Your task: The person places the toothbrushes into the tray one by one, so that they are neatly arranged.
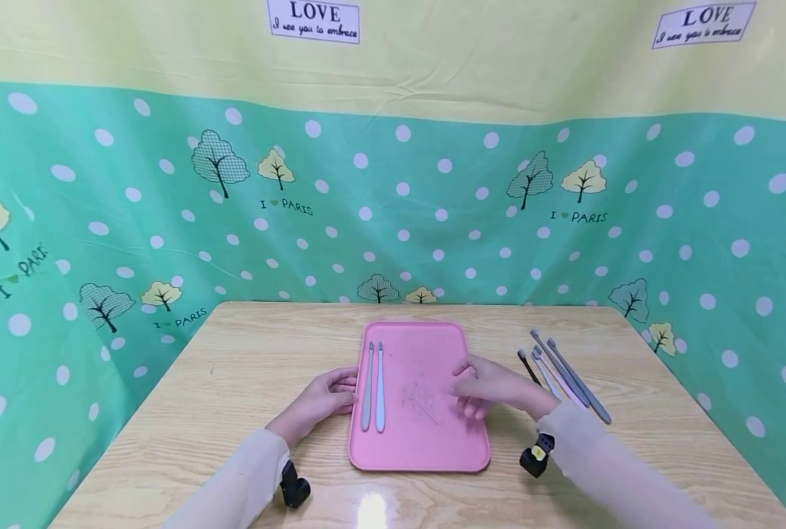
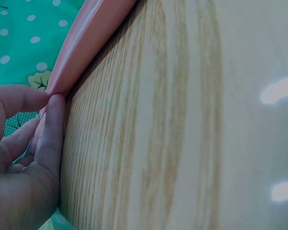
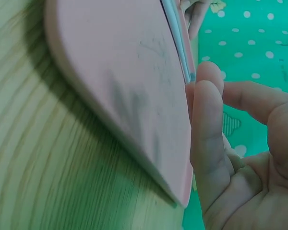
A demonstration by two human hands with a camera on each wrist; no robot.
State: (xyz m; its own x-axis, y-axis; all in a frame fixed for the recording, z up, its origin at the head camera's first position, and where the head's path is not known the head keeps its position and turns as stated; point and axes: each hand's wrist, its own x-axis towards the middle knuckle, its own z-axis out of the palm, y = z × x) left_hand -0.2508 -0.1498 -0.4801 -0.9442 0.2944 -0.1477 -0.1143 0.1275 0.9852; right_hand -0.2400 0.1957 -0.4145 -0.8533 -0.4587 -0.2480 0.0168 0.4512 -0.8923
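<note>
A pink tray (image 1: 426, 448) lies on the table. Two toothbrushes rest along its left side, a grey one (image 1: 367, 389) and a light blue one (image 1: 380, 393), heads toward the far edge. My left hand (image 1: 320, 400) is at the tray's left rim; in the left wrist view, thumb and finger pinch the rim (image 2: 79, 52). Over the right part of the tray hovers my right hand (image 1: 488, 386), fingers loosely bent with nothing between them. In the right wrist view, this hand (image 3: 240, 163) casts a shadow on the tray (image 3: 110, 57).
Right of the tray, several more toothbrushes lie in a loose group, among them a black one (image 1: 528, 366) and a dark grey one (image 1: 581, 382); my right forearm partly covers them. The wooden table (image 1: 254, 345) ends at a patterned green curtain (image 1: 327, 242) behind.
</note>
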